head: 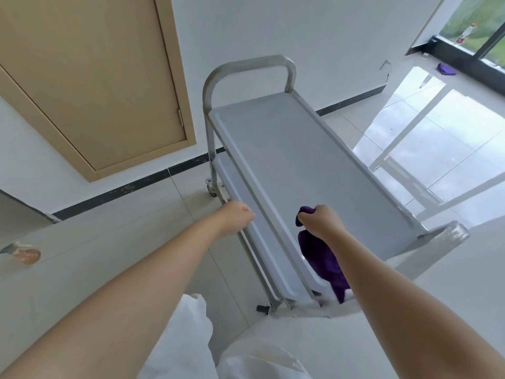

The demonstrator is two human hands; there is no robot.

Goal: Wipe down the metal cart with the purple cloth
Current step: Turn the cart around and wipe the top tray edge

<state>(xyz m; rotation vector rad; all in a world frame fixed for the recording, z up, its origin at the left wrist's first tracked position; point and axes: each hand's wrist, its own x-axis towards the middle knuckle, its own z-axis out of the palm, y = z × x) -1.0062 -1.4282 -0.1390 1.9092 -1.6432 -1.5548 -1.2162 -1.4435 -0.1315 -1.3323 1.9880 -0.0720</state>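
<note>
Centre frame: metal cart, steel, two tiers, running from lower centre up toward a looped handle at upper centre. Top shelf bare and dull grey, raised lip all round; lower shelf peeking out along the left side. One caster visible at the far left leg, another at the near end, low in the frame. No brand, label or writing readable anywhere on the cart or in the room.

Left hand, centre-left: fingers curled round the cart's left side rail, closed on it. Bare forearm stretching back to the lower left corner.

Right hand, just right of centre: fist clenched round the cloth, purple, bunched at the top where a tuft pokes out past the knuckles, the rest hanging down under the wrist over the near end of the top shelf and past its edge. Whether the cloth presses on the shelf surface: cannot tell.

White garment at bottom centre, below the arms.

Upper left: tan wooden door in a white wall, black skirting along the base. Pale tiled floor throughout. Far left edge, on the floor: a small brownish object, blurred. Upper right: window with dark frame, greenery outside, bright glare on the tiles beneath; a second purple cloth lying on the floor near the window, well apart from the cart.
</note>
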